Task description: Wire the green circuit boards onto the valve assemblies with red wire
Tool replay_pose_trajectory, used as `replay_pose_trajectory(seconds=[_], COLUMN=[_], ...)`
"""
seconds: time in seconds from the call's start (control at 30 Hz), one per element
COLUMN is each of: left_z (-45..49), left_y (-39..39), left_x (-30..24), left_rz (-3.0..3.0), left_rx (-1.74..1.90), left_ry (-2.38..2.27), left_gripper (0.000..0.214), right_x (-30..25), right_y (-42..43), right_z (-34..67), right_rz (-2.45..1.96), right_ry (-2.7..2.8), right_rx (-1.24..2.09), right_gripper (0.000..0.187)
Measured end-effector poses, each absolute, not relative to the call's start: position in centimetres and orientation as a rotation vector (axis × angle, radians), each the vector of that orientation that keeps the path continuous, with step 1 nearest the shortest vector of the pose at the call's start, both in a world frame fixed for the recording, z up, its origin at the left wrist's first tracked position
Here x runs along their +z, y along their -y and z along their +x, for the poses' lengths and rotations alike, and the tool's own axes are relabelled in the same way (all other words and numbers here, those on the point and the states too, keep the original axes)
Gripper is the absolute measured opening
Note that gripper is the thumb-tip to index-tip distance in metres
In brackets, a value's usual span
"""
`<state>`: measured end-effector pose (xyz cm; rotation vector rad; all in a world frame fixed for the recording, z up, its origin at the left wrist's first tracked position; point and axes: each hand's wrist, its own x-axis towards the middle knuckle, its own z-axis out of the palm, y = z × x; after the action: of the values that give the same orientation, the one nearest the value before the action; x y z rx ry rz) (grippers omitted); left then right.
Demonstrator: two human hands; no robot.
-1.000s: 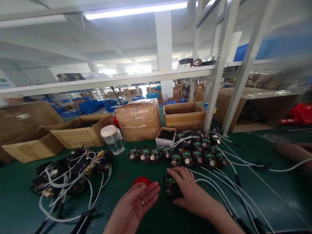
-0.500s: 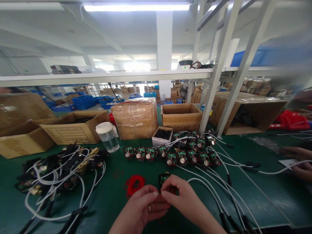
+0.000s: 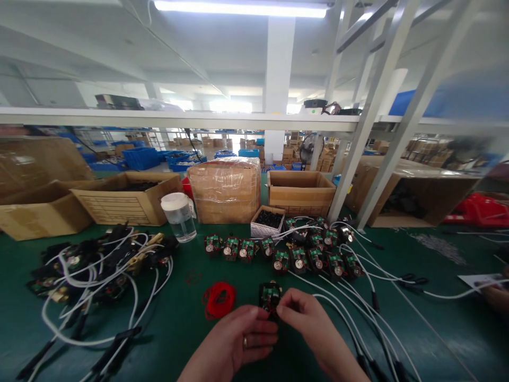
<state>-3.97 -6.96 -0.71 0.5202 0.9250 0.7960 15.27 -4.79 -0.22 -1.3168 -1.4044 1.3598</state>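
A small black unit with a green circuit board (image 3: 271, 293) lies on the green tabletop just beyond my fingertips. My left hand (image 3: 242, 337), with a ring on one finger, brings thumb and forefinger together at the unit's near left edge while its other fingers stretch out. At the near right edge, my right hand (image 3: 308, 321) is closed in a pinch. Thin red strands show between the fingertips, but what each pinch holds is too small to make out. To the left of the unit lies a coil of red wire (image 3: 219, 300).
Similar circuit-board units (image 3: 299, 259) stand in rows beyond my hands, their white cables running right. A tangled pile of cabled units (image 3: 99, 265) lies left, near a clear jug (image 3: 178, 217). Behind are a small box of black parts (image 3: 267, 229) and cardboard boxes (image 3: 225, 193). Another person's hand (image 3: 497, 292) shows at right.
My right hand has shifted slightly right, away from my left fingertips, uncovering more of the circuit board. The view has turned a little left. The other person's hand has moved toward the right edge.
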Motion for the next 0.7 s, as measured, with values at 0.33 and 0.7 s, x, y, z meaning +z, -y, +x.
replay_pose_trajectory(seconds=[0.33,0.7], left_z=[-3.4,-3.6], left_y=[6.1,5.6], left_x=[-0.7,3.1], left_rz=[0.874,1.069], left_rx=[0.907,0.891], left_ry=[-1.107,-1.189], left_gripper=[0.023,0.021], right_x=[-0.4,-0.1], right_y=[5.1,4.6], right_z=[15.8,16.1], right_rz=[-1.273,-1.204], right_ry=[1.523,1.598], right_rx=[1.318,1.247], right_gripper=[0.019,0.023])
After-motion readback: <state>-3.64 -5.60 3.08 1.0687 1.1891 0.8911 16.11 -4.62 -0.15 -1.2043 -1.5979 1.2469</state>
